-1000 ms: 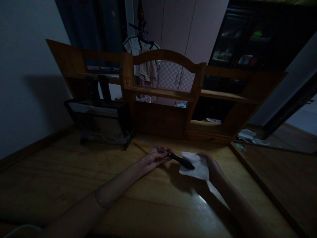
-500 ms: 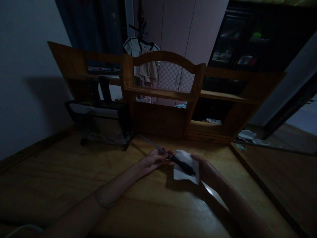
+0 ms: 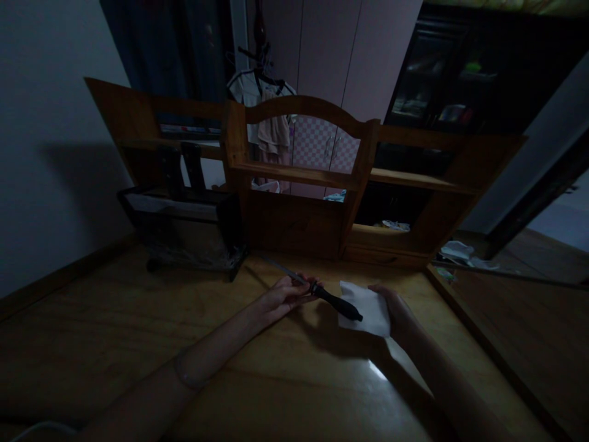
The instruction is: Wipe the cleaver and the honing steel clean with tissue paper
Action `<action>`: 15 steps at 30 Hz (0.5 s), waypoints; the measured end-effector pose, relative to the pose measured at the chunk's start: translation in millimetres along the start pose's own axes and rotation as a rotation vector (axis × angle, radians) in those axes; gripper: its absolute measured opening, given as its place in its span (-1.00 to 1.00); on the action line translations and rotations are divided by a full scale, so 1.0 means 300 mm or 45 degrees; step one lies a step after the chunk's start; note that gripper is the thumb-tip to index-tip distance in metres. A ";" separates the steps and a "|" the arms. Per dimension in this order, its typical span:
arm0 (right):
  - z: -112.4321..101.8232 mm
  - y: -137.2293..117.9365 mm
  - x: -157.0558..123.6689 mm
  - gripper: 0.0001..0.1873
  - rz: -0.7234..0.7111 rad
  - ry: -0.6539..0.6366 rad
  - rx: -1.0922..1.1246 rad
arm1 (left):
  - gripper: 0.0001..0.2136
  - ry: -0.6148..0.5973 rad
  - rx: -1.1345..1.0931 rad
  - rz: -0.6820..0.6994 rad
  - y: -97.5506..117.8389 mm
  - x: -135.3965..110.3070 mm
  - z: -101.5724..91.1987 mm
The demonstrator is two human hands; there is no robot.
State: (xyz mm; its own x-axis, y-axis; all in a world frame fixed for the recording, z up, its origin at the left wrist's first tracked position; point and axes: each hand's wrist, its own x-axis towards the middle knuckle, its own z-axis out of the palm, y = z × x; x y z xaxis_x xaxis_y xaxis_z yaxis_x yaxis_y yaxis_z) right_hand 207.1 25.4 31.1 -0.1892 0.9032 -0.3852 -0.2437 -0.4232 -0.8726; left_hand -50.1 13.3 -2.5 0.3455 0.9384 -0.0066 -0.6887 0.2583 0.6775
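Near its handle end, my left hand [image 3: 289, 294] grips a sharpening steel [image 3: 338, 303] with a thin grey rod and a black handle. The rod points up and left, while the handle slants down to the right. My right hand [image 3: 399, 312] is closed on the edge of a white paper towel [image 3: 372, 310], spread out flat behind the end of the handle. Whether the towel touches the handle is unclear. Both hands are over the wooden table [image 3: 285, 380]. Part of the right hand's fingers is hidden by the towel.
At the left stands a black-framed knife holder [image 3: 184, 224] with two black-handled knives [image 3: 193, 166] in it. A wooden shelf unit [image 3: 294, 224] runs along the table's back edge. A pale cable [image 3: 43, 425] lies at the lower left.
My right hand and the paper towel have moved right, so the towel now lies behind only the tip of the handle. My left hand and the sharpening steel have hardly moved.
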 end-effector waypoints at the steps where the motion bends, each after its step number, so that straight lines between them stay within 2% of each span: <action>1: 0.006 0.000 0.000 -0.79 0.000 -0.004 0.013 | -0.79 -0.015 0.011 -0.001 -0.001 -0.001 0.002; 3: 0.022 0.003 -0.006 -0.73 0.004 -0.085 0.045 | -0.79 -0.022 0.029 0.000 -0.005 -0.001 0.000; 8: 0.054 0.017 -0.036 -0.56 0.135 -0.610 0.107 | -0.78 0.067 0.075 0.013 -0.019 0.014 -0.024; 10: 0.054 0.021 -0.035 -0.58 0.111 -0.647 0.133 | -0.79 0.124 0.074 0.041 -0.022 0.020 -0.030; 15: 0.041 0.021 -0.003 -0.67 -0.022 -0.554 0.208 | -0.83 0.122 0.012 0.114 -0.030 0.021 -0.020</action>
State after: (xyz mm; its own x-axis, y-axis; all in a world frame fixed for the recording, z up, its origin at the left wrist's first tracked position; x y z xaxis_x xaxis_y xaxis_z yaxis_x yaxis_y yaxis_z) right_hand 193.9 21.1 29.6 -0.5571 0.8110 -0.1789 -0.3901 -0.4457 -0.8057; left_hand -45.6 18.3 -13.0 0.2200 0.9754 -0.0158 -0.7078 0.1707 0.6855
